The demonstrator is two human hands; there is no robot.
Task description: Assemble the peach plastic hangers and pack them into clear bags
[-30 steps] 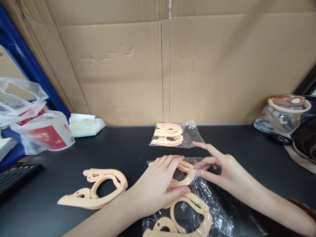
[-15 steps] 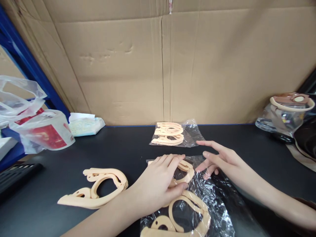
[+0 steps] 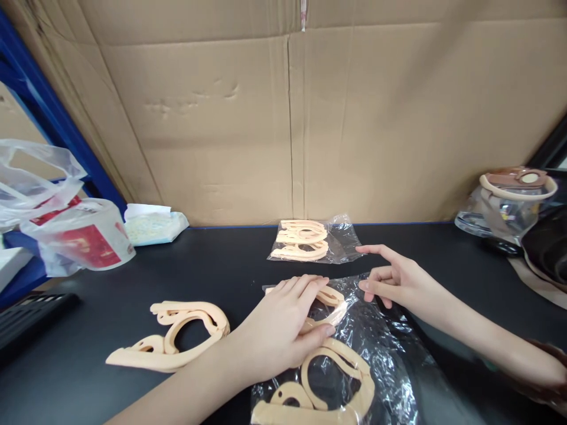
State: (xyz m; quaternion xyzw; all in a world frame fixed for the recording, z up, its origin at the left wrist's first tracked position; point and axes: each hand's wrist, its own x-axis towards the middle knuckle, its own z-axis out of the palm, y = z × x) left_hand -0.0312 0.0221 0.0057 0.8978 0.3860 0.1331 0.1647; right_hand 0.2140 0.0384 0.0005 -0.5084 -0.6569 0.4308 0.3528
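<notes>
My left hand (image 3: 295,321) lies flat, fingers stretched out, over a clear plastic bag (image 3: 390,366) and the beige folding hanger (image 3: 334,319) inside it. Part of that hanger is hidden under my palm. A second folding hanger (image 3: 365,389) sits lower in the same bag, near my left thumb. At the bag's upper right edge, my right hand (image 3: 390,280) has its thumb and curled fingers closed on the film, with the index finger pointing out. Left of my forearm, a loose beige folding hanger (image 3: 199,357) rests on the black table (image 3: 110,307).
Farther back lies another clear bag with folding hangers (image 3: 303,242). At left are a tissue pack (image 3: 155,227), a plastic carrier bag (image 3: 88,236) and a black keyboard (image 3: 39,319). A clear container with a brown lid (image 3: 516,198) stands at right. Cardboard (image 3: 212,130) walls the back.
The fingers of my right hand have drawn together at the bag's edge, and the film there lies more spread out. My left hand has stayed in nearly the same place.
</notes>
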